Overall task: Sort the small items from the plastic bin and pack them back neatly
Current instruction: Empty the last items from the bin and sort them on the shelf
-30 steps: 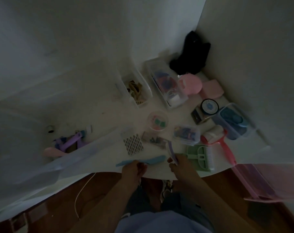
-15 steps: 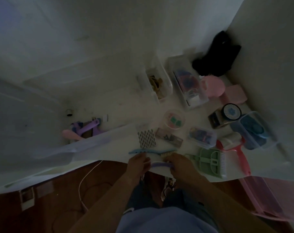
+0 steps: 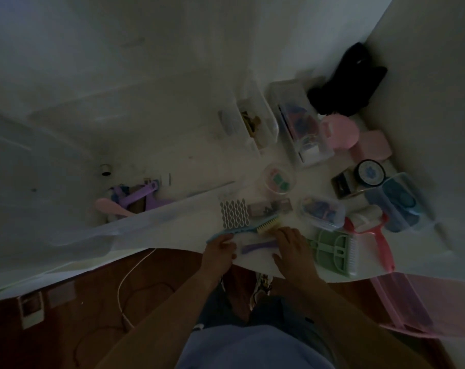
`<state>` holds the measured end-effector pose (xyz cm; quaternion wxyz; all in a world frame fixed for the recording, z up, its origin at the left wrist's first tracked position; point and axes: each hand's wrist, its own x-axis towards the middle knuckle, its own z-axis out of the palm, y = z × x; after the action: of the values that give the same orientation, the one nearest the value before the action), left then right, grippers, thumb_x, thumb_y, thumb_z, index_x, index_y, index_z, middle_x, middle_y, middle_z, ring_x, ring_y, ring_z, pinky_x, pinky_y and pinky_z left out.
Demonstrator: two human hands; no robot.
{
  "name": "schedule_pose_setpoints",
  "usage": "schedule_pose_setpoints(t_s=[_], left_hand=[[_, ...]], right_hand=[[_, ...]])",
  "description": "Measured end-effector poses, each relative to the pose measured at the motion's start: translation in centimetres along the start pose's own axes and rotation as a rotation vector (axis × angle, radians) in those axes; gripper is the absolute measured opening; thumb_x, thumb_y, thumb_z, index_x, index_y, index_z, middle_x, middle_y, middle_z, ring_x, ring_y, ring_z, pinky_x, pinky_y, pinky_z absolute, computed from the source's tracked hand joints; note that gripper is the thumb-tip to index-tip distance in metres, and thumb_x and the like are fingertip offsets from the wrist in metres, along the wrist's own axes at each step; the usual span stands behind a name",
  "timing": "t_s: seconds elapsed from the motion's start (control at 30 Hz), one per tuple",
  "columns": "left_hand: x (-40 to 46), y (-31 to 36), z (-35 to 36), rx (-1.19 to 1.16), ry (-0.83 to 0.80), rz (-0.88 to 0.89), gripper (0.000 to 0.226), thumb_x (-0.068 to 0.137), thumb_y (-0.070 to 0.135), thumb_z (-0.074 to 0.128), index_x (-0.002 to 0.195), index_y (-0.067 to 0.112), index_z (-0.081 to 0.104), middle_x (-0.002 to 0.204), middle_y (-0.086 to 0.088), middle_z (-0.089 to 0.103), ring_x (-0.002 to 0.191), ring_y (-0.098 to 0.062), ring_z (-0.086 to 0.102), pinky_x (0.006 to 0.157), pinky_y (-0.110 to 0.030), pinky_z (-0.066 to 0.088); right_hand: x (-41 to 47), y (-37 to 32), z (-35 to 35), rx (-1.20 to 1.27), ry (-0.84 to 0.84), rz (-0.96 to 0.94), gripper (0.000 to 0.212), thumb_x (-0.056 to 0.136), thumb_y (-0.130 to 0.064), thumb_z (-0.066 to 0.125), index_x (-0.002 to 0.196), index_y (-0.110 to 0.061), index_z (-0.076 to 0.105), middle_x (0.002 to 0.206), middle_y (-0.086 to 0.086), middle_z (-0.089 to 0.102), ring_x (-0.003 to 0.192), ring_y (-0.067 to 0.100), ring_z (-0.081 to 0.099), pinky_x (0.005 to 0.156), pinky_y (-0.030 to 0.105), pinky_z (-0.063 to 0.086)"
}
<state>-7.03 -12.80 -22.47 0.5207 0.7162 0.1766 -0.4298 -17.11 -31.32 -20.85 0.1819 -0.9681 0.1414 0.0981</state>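
We see a slim purple plastic brush [image 3: 258,246] lying on the white table [image 3: 172,155] near its front edge, between the two hands. The left hand [image 3: 219,250] touches its handle end; the right hand [image 3: 292,246] lies flat over its other end, fingers straight. Just behind is a long blue brush with pale bristles [image 3: 242,229]. The large clear plastic bin [image 3: 66,230] stands at the left. The left hand's grip we cannot tell.
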Motion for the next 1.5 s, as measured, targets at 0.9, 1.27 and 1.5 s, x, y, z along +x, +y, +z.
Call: schedule_pose_setpoints(t_s=[0.9, 1.27, 1.5], left_hand=[[3.5, 14.4, -28.3, 1.585, 0.058, 0.364, 0.105, 0.057, 0.04, 0.09, 0.145, 0.028, 0.033, 0.137, -0.004, 0.046, 0.127, -0.028, 0.044, 0.097, -0.043, 0.05], [6.6, 13.2, -29.0, 1.446, 0.255, 0.501, 0.051, 0.082, 0.053, 0.069, 0.115, 0.015, 0.06, 0.115, -0.009, 0.056, 0.116, -0.029, 0.05, 0.09, -0.043, 0.05], [6.2, 14.8, -29.3, 0.87, 0.469, 0.722, 0.037, 0.073, 0.022, 0.074, 0.108, 0.012, 0.068, 0.102, -0.011, 0.069, 0.092, -0.033, 0.067, 0.083, -0.043, 0.054]], right_hand=[[23.0, -30.2, -2.2, -0.065, -0.68, -0.415, 0.033, 0.07, -0.04, 0.084, 0.085, -0.042, 0.054, 0.114, 0.001, 0.055, 0.102, 0.022, 0.055, 0.077, 0.028, 0.044], [25.2, -31.6, 2.9, -0.323, -0.45, -0.364, 0.046, 0.087, -0.042, 0.062, 0.123, -0.015, 0.053, 0.114, 0.005, 0.058, 0.107, 0.027, 0.061, 0.08, 0.034, 0.042], [26.8, -27.9, -3.5, -0.337, -0.518, -0.39, 0.044, 0.094, -0.03, 0.057, 0.133, -0.011, 0.049, 0.134, 0.014, 0.053, 0.121, 0.031, 0.055, 0.092, 0.034, 0.045]])
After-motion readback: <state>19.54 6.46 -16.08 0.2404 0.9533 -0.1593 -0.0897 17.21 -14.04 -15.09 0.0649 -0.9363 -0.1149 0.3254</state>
